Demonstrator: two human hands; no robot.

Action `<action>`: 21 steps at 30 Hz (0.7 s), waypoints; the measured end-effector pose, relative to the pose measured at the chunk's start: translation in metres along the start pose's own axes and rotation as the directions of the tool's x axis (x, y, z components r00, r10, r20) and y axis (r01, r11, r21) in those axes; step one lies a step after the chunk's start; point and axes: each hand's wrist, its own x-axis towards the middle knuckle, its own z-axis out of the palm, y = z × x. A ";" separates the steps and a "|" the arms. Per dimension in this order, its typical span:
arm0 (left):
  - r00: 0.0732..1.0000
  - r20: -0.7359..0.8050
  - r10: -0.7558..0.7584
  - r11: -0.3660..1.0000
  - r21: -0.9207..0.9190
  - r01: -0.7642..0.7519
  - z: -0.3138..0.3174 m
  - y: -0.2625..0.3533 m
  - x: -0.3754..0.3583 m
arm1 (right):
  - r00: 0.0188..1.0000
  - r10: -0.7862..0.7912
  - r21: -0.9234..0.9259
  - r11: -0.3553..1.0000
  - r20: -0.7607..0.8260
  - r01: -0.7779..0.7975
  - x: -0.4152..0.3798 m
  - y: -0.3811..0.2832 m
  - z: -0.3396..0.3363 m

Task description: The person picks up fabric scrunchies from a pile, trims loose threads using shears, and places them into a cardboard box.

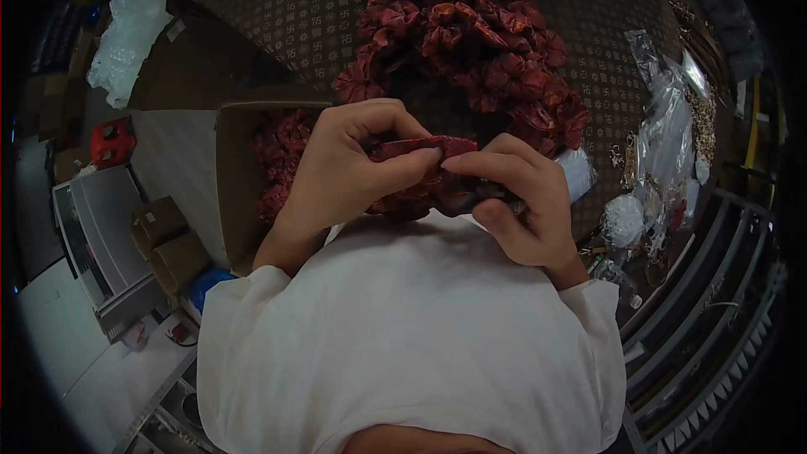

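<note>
Close to my chest, both hands work on a dark red scrunchie [403, 202] of shiny, crinkled cloth. My left hand [340, 164] pinches its upper edge between thumb and index finger. From the other side, my right hand [530, 197] grips the same edge with its fingertips, almost touching the left thumb. The lower part of the scrunchie hangs in folds below my fingers, partly hidden by them. Beyond my hands, a heap of similar red scrunchies [458, 29] lies in an arc on the brown patterned cloth [290, 4].
A cardboard box [231, 168] by my left arm holds more red ruffled pieces [286, 151]. Clear plastic bags [664, 134] and gold-coloured chains [704, 130] lie at the right. Further out are a metal rack [706, 311], small brown boxes [168, 240] and a red object [113, 141].
</note>
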 end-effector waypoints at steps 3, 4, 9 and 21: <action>1.000 0.007 -0.012 1.000 0.000 0.012 -0.001 -0.002 0.001 | 0.999 0.030 -0.143 0.989 -0.030 -0.034 -0.005 0.002 0.006; 1.000 0.000 0.013 1.000 0.013 -0.013 0.000 -0.003 0.001 | 0.994 0.032 -0.171 0.984 -0.105 -0.050 -0.006 0.001 0.008; 0.998 0.021 0.056 0.997 0.061 -0.057 0.000 0.000 -0.001 | 0.977 -0.058 -0.343 0.939 -0.205 -0.017 -0.006 0.002 0.012; 0.995 -0.018 0.101 0.993 0.057 -0.100 0.003 0.000 -0.006 | 0.958 -0.184 -0.477 0.877 -0.222 0.057 -0.008 0.006 0.014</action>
